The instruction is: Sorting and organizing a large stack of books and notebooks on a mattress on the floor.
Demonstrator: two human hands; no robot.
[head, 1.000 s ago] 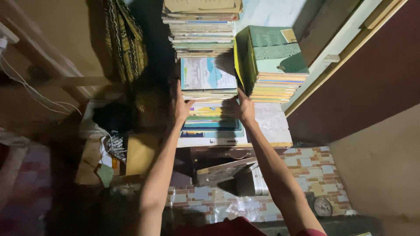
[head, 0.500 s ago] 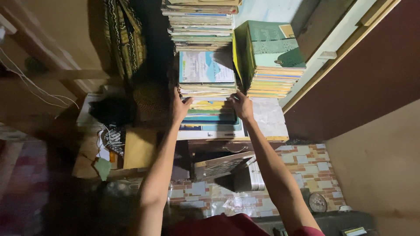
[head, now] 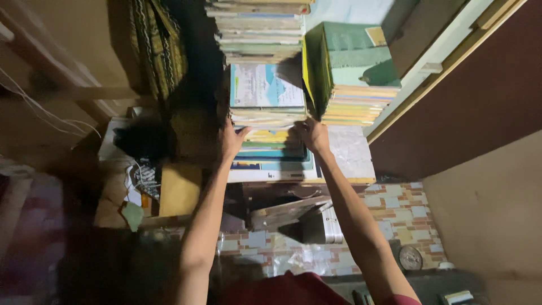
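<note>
A: Hands first. State?

B: Left hand (head: 230, 140) presses flat against the left edge of a bundle of books (head: 266, 93), fingers extended upward, thumb toward the middle. Right hand (head: 314, 135) grips the bundle's lower right corner, fingers curled under it. Both hands closed on the bundle; it sits between them, just above the wrists.

A: What is directly under the hands?

B: A lower stack of flat books (head: 272, 155) with yellow and teal covers, resting on a table (head: 353, 158) with a pale marbled top. The bundle's bottom edge is near this stack; whether it touches, cannot tell.

A: Further out?

B: Beyond the fingertips, a tall pile of books (head: 258, 31). Right of the right hand, a green-covered stack (head: 353, 76). Left of the left hand, a dark patterned cloth (head: 161, 51) and white cables (head: 141, 178). Below the forearms, patterned floor tiles (head: 395, 214).
</note>
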